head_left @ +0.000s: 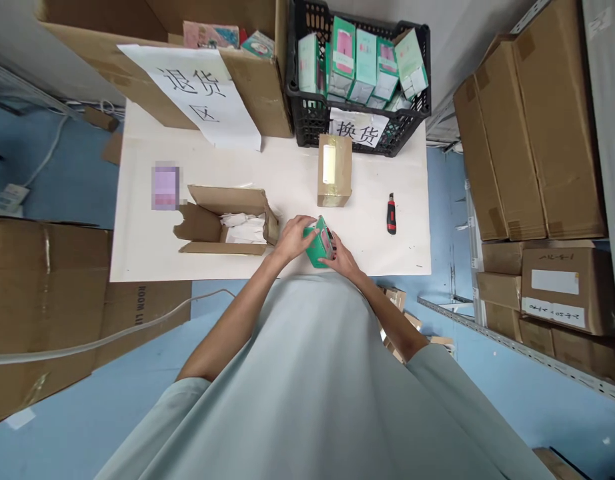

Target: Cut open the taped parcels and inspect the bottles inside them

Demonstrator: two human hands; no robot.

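Holding a small green box (315, 253) between 2 bare hands, the person stands at the near edge of a white table (287, 172). From where I watch, the left hand (293, 240) grips it from the left, fingers bent over its upper face. The right hand (343, 257) closes on the right side, thumb along the lower edge, the other fingers partly hidden behind the box. So the box sits tilted between the 2 sets of fingers; whether it also touches the tabletop, I can't tell.

Just beside the left hand lies an open carton (226, 196) with white paper (245, 230) inside. Beyond the hands stands a taped carton (343, 167), with a red-and-black utility knife (391, 217) off to the right. At the back, a black crate (307, 110) holds more green boxes (365, 63), next to a large carton (260, 90).
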